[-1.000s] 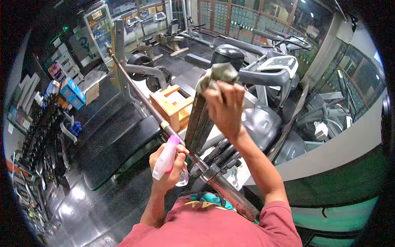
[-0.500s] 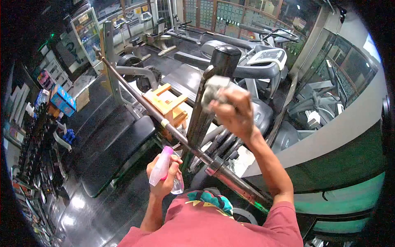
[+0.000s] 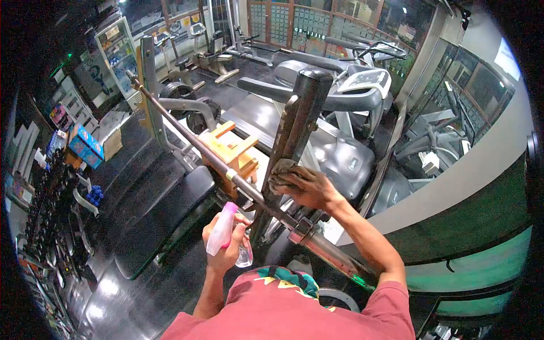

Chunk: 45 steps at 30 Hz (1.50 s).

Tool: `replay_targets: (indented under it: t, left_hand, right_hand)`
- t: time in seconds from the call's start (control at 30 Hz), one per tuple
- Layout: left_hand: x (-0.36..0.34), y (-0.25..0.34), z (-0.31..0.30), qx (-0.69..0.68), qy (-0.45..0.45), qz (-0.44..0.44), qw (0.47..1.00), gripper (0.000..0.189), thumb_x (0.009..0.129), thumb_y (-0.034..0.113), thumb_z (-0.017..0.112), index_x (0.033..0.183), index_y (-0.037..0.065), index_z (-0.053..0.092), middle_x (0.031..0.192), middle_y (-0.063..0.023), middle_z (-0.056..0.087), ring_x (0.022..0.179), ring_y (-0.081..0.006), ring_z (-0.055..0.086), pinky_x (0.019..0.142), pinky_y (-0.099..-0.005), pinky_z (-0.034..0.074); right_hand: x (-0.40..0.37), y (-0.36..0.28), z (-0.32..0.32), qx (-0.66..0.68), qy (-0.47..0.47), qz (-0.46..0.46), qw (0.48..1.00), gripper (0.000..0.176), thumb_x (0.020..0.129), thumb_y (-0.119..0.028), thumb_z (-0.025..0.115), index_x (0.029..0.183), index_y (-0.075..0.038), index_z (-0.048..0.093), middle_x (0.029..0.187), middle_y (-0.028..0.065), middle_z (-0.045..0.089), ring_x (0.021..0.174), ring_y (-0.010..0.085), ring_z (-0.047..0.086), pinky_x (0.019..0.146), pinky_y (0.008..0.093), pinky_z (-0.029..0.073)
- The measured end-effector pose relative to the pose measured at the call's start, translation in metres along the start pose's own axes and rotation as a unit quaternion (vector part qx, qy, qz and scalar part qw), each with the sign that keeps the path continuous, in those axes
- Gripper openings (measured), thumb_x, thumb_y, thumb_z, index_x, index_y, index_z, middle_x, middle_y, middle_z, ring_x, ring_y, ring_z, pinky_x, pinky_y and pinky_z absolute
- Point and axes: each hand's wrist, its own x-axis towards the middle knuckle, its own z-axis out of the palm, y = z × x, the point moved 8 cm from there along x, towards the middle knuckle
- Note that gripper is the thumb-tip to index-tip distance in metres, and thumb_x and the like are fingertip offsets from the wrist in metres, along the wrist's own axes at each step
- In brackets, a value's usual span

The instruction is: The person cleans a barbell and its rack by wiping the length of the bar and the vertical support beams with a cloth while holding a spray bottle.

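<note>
My right hand presses a crumpled grey cloth against the black upright post, just above the long metal barbell. The barbell runs diagonally past the post, with its thick sleeve at the lower right. My left hand is wrapped round a spray bottle with a pink and white top, held below the bar. Part of the bottle's clear body shows under my fingers.
Behind the post are a wooden stool and a treadmill. A padded black bench lies to the left, near dumbbells. A mirror covers the right wall.
My right hand has moved down the post with the cloth, from near its top to just above the bar. My left hand still holds the bottle in about the same place.
</note>
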Motion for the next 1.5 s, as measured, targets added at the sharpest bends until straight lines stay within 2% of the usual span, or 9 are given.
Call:
replay_targets:
  t: [0.13,0.23,0.63,0.8,0.93,1.23,1.33,1.43,1.5]
  left_hand:
    - [0.007,-0.008,0.006,-0.007,0.003,0.005,1.0,0.01,0.091,-0.001,0.056,0.1,-0.005,0.054,0.088,-0.0125,0.065,0.055,-0.0105,0.06,0.052,-0.0246,0.05]
    - [0.01,-0.006,0.011,-0.015,0.007,0.007,1.0,0.011,0.091,-0.001,0.056,0.101,-0.005,0.054,0.089,-0.0129,0.065,0.055,-0.0108,0.06,0.052,-0.0246,0.05]
    - [0.021,-0.008,0.019,0.028,0.03,0.01,0.999,0.013,0.089,-0.001,0.057,0.102,-0.004,0.055,0.088,-0.0129,0.066,0.056,-0.0111,0.061,0.053,-0.0244,0.051]
    - [0.02,-0.007,0.022,0.001,0.058,0.004,0.998,0.012,0.09,0.0,0.057,0.101,-0.005,0.056,0.089,-0.0127,0.066,0.056,-0.0114,0.061,0.053,-0.0244,0.05]
    - [0.015,-0.007,0.02,0.01,0.056,0.013,0.998,0.013,0.091,0.001,0.058,0.102,-0.005,0.055,0.089,-0.0139,0.066,0.056,-0.0117,0.061,0.052,-0.0249,0.051]
    - [-0.007,-0.004,0.0,0.041,0.082,0.012,0.996,0.011,0.09,-0.004,0.055,0.101,-0.005,0.054,0.086,-0.0131,0.066,0.054,-0.0117,0.06,0.051,-0.0265,0.05]
    - [-0.015,-0.005,-0.005,0.031,0.088,0.006,0.996,0.012,0.089,-0.005,0.054,0.102,-0.005,0.054,0.087,-0.0133,0.066,0.053,-0.0121,0.06,0.051,-0.0266,0.05]
    - [-0.02,-0.019,-0.009,0.01,0.085,-0.029,0.996,0.014,0.089,-0.005,0.054,0.104,-0.005,0.053,0.09,-0.0144,0.065,0.053,-0.0127,0.06,0.051,-0.0269,0.051]
    - [-0.024,-0.019,-0.01,0.009,0.086,-0.034,0.996,0.014,0.09,-0.005,0.054,0.104,-0.005,0.053,0.09,-0.0145,0.065,0.053,-0.0127,0.06,0.051,-0.0269,0.051]
  right_hand:
    - [0.042,0.024,-0.066,-0.11,0.157,-0.03,0.981,0.03,0.07,-0.019,0.073,0.095,-0.03,0.061,0.115,-0.0012,0.054,0.108,0.0223,0.051,0.081,0.0299,0.052]
    - [0.092,0.057,-0.12,-0.108,0.267,0.11,0.951,0.034,0.072,-0.009,0.071,0.102,-0.021,0.062,0.122,0.0002,0.054,0.113,0.0283,0.049,0.093,0.0404,0.045]
    - [0.111,0.078,-0.09,-0.148,0.201,0.121,0.961,0.035,0.072,-0.008,0.068,0.101,-0.026,0.07,0.119,-0.0021,0.057,0.114,0.0242,0.049,0.094,0.0389,0.042]
    - [0.139,0.157,-0.102,0.069,0.149,0.263,0.951,0.024,0.089,-0.006,0.058,0.111,-0.006,0.064,0.099,0.0163,0.064,0.095,0.0348,0.061,0.089,0.0374,0.045]
    - [0.124,0.194,-0.083,0.206,0.105,0.323,0.918,0.027,0.094,-0.007,0.05,0.119,-0.003,0.061,0.108,0.0133,0.067,0.097,0.0239,0.063,0.088,0.0292,0.045]
    - [0.079,0.239,-0.049,0.393,0.254,0.402,0.787,0.029,0.098,-0.015,0.05,0.12,0.001,0.06,0.11,0.0081,0.067,0.096,0.0141,0.061,0.089,0.0273,0.046]
    - [0.044,0.208,-0.005,0.489,0.133,0.421,0.752,0.03,0.098,-0.019,0.047,0.121,-0.004,0.06,0.113,0.0056,0.065,0.103,0.014,0.058,0.093,0.0294,0.044]
    - [0.008,0.138,0.072,0.713,0.217,0.515,0.424,0.025,0.087,-0.022,0.056,0.107,-0.008,0.061,0.087,0.003,0.059,0.081,0.0186,0.057,0.079,0.0326,0.048]
    - [-0.028,0.111,0.112,0.702,0.159,0.539,0.439,0.032,0.089,-0.026,0.058,0.116,-0.009,0.059,0.095,0.0022,0.063,0.085,0.0146,0.058,0.076,0.0302,0.049]
